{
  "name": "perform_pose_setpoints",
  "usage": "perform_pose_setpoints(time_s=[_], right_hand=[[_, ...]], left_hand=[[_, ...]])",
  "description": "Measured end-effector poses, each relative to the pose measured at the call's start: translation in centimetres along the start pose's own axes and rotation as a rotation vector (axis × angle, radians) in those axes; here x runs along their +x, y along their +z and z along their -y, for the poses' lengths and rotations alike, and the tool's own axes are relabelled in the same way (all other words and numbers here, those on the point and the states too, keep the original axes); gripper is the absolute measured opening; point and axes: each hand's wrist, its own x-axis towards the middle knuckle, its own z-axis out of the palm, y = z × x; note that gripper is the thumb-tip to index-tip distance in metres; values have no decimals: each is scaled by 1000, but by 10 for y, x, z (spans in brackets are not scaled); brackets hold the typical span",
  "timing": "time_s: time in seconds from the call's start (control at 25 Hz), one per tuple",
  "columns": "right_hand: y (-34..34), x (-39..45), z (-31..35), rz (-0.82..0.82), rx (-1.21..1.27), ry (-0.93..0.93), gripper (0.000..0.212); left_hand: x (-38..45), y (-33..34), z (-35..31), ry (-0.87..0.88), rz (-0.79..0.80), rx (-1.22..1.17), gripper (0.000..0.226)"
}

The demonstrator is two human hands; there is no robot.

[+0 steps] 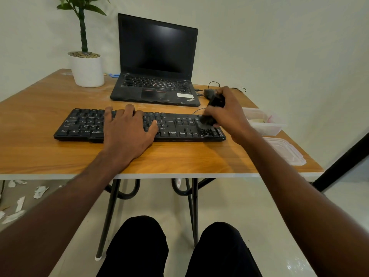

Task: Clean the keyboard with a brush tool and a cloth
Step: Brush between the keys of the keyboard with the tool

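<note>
A black keyboard (83,124) lies across the wooden table (40,152), with white specks among its keys. My left hand (127,130) rests flat on the middle keys, fingers spread. My right hand (227,112) grips a black brush tool (216,101) over the keyboard's right end. Its dark bristles (205,122) touch the number-pad keys and look blurred. No cloth is visible.
An open black laptop (155,62) stands behind the keyboard, with a dark mouse (208,93) and cable to its right. A potted plant (86,68) sits at the back left. A clear plastic container (265,122) and its lid (285,150) lie at the right edge.
</note>
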Motion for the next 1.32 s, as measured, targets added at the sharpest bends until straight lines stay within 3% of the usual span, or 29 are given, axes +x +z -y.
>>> perform_pose_setpoints(time_s=[0.04, 0.12, 0.32, 0.44, 0.56, 0.64, 0.88, 1.04, 1.32], right_hand=[[-2, 2, 1, 19, 117, 37, 46], [-5, 3, -2, 15, 98, 33, 46], [-13, 1, -9, -115, -454, -84, 49], [-2, -4, -2, -62, -346, -90, 49], [10, -6, 9, 61, 7, -34, 46], [8, -4, 12, 44, 143, 9, 45], [-9, -5, 5, -33, -272, -78, 46], [2, -15, 14, 78, -236, -137, 49], [8, -26, 14, 98, -145, -145, 50]], left_hand=[[0, 0, 0, 3, 0, -1, 71], [0, -1, 0, 7, -3, -5, 71], [0, 0, 0, 1, 2, 1, 70], [-1, 1, 0, 11, -6, -2, 70], [-1, 0, 1, 17, -5, -12, 69], [0, 1, 1, 12, -6, -1, 70], [0, 2, 1, 9, -5, 0, 71], [0, 0, 0, 7, 0, 4, 71], [0, 1, 0, 7, -3, -6, 70]])
